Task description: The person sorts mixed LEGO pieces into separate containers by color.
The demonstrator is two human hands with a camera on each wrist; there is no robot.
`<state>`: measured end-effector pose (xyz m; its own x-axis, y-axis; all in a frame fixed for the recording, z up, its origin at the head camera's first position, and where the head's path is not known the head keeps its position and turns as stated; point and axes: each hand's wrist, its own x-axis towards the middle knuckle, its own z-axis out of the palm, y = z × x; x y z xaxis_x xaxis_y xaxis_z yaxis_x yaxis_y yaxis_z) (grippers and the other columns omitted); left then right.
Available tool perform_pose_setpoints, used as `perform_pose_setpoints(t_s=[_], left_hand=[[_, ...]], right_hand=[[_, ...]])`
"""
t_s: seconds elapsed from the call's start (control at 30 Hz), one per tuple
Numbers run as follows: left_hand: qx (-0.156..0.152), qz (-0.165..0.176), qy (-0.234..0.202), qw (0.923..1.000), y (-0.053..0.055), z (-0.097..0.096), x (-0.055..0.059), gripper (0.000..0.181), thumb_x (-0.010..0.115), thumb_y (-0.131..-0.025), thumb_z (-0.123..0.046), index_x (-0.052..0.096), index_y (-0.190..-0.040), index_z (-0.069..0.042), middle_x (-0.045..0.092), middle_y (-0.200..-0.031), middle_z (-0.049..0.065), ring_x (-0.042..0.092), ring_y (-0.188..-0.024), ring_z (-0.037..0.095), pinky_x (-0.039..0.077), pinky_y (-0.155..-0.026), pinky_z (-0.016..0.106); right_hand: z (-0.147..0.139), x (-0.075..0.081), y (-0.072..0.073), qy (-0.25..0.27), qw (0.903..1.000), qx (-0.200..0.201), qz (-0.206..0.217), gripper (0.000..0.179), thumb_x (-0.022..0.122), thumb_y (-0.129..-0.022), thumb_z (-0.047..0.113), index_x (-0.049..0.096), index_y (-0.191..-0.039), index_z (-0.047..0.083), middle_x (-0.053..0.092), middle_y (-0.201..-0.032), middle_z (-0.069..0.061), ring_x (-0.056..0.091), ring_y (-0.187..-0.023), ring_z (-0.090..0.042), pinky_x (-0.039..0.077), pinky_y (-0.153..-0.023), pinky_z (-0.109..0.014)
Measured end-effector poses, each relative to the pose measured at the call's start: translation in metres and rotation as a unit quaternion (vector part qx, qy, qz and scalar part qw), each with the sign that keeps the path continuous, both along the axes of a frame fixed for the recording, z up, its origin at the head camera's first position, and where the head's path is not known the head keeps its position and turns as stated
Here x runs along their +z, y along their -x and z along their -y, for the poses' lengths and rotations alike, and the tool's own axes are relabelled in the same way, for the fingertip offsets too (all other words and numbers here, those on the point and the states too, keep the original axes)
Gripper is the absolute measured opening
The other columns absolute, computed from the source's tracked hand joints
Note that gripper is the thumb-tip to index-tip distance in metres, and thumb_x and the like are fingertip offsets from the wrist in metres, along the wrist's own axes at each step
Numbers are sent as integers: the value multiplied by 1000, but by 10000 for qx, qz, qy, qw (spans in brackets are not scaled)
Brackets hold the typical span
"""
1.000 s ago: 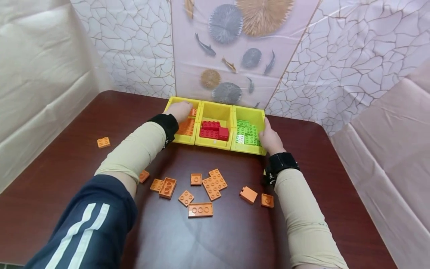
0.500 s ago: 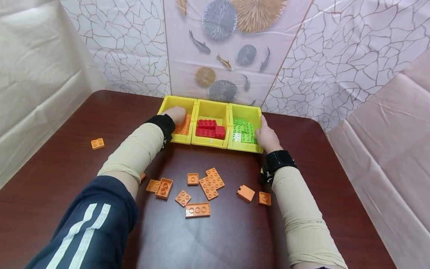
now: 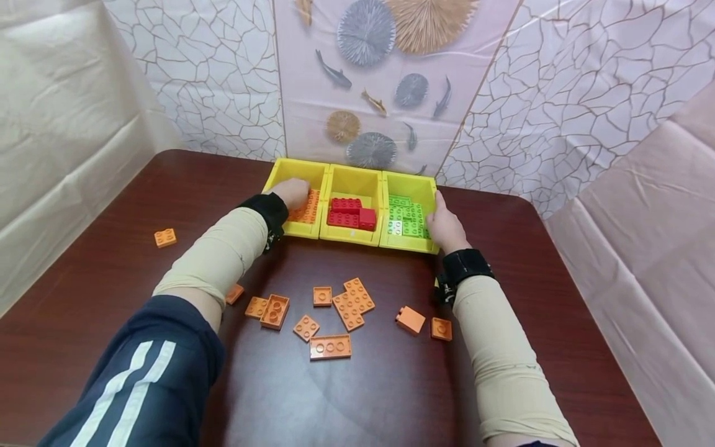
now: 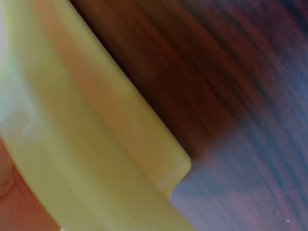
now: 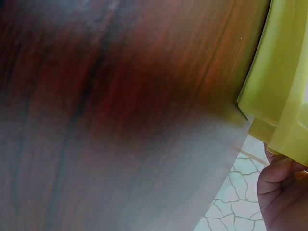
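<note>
In the head view my left hand [image 3: 292, 192] reaches into the left yellow bin [image 3: 270, 181], above orange toy bricks [image 3: 309, 208]. Its fingertips are hidden, so I cannot see whether they hold a brick. My right hand [image 3: 445, 228] grips the side wall of the right yellow bin [image 3: 410, 244], which holds green bricks [image 3: 406, 215]. From the right wrist, curled fingers [image 5: 276, 175] show at that bin's rim. The left wrist view is mostly filled by the yellow bin wall [image 4: 115, 120], with a bit of the hand behind it at lower left.
Red bricks [image 3: 345, 218] lie in the middle yellow bin [image 3: 352, 234]. Several loose orange bricks, such as a long one [image 3: 330, 347] and a tall one [image 3: 410, 320], lie on the dark table [image 3: 335, 410]. Another orange brick [image 3: 165, 238] lies far left. A patterned cloth wall [image 3: 223, 81] stands behind.
My left hand has sunk lower in the left bin, and the separate orange brick beside its fingers no longer shows. The right hand keeps its grip. The head view has shifted slightly.
</note>
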<state>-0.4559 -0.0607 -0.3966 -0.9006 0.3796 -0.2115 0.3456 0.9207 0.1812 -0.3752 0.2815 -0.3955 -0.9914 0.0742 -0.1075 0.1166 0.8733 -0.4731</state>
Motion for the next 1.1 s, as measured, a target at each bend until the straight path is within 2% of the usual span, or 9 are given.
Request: perform_pose_setpoints(t_s=[0.17, 0.23, 0.37, 0.47, 0.57, 0.67, 0.77, 0.93, 1.1], left_hand=[[-55, -45, -202, 9998, -15, 5, 13, 28, 40, -93, -9, 56, -115, -2, 56, -113, 17, 50, -101, 29, 37, -96, 39], [-185, -60, -161, 9997, -28, 4, 24, 32, 39, -95, -10, 54, -123, -1, 53, -122, 18, 47, -111, 30, 32, -102, 41], [-689, -707, -266, 9948, -59, 6, 39, 33, 44, -94, -11, 56, -124, -2, 53, -120, 16, 48, -110, 28, 38, -97, 40], [-1403, -1506, -624, 9766, -86, 3, 43, 28, 52, -90, -8, 62, -115, -4, 57, -109, 12, 53, -99, 25, 45, -85, 38], [-2468, -1833, -797, 9482, -115, -9, 40, 23, 58, -88, -9, 64, -109, -6, 59, -101, 7, 55, -92, 21, 46, -81, 35], [-3552, -1442, -506, 9222, -137, -32, 36, 21, 56, -89, -10, 65, -109, -9, 61, -102, 4, 56, -93, 19, 46, -82, 33], [-4126, -895, 41, 9065, -152, -53, 30, 26, 56, -91, -10, 63, -116, -12, 60, -112, 3, 56, -101, 18, 45, -85, 32], [-4218, -473, 669, 9030, -160, -73, 20, 36, 57, -91, -8, 58, -126, -17, 56, -125, 0, 51, -113, 16, 42, -90, 31], [-4274, -443, 732, 9000, -164, -81, 17, 35, 56, -91, -6, 60, -124, -17, 58, -121, 0, 53, -110, 17, 44, -88, 31]], right_hand=[[3, 1, 0, -23, 10000, 35, -45, 63, 30, -100, 19, -8, -150, 21, 53, -74, -18, 45, -57, -28, 36, -55, -36], [2, 2, 0, -31, 10000, 18, -56, 63, 30, -99, 18, -8, -149, 21, 51, -72, -17, 44, -56, -28, 35, -55, -35], [2, 2, 2, -27, 10000, -68, 0, 62, 28, -99, 19, -9, -149, 23, 51, -73, -17, 43, -56, -28, 34, -55, -35], [2, 0, 4, -25, 9999, -110, 39, 62, 28, -99, 20, -9, -149, 24, 52, -76, -17, 44, -57, -28, 35, -55, -35], [2, -1, 3, -21, 9999, -99, 18, 62, 28, -99, 20, -9, -149, 24, 53, -77, -19, 44, -57, -28, 35, -55, -35], [-2, -1, 2, -23, 10000, -76, -4, 62, 28, -99, 19, -9, -149, 22, 53, -78, -19, 44, -57, -28, 35, -55, -36], [-5, -1, 1, 23, 10000, -58, 1, 62, 28, -99, 19, -10, -149, 22, 53, -78, -19, 43, -56, -28, 35, -55, -36], [-3, -2, 2, 104, 9999, -74, 19, 63, 29, -99, 18, -9, -149, 24, 53, -78, -19, 43, -57, -28, 35, -56, -35], [-1, -2, 4, 69, 9999, -122, 64, 62, 27, -99, 19, -10, -149, 25, 53, -80, -20, 44, -58, -29, 35, -56, -36]])
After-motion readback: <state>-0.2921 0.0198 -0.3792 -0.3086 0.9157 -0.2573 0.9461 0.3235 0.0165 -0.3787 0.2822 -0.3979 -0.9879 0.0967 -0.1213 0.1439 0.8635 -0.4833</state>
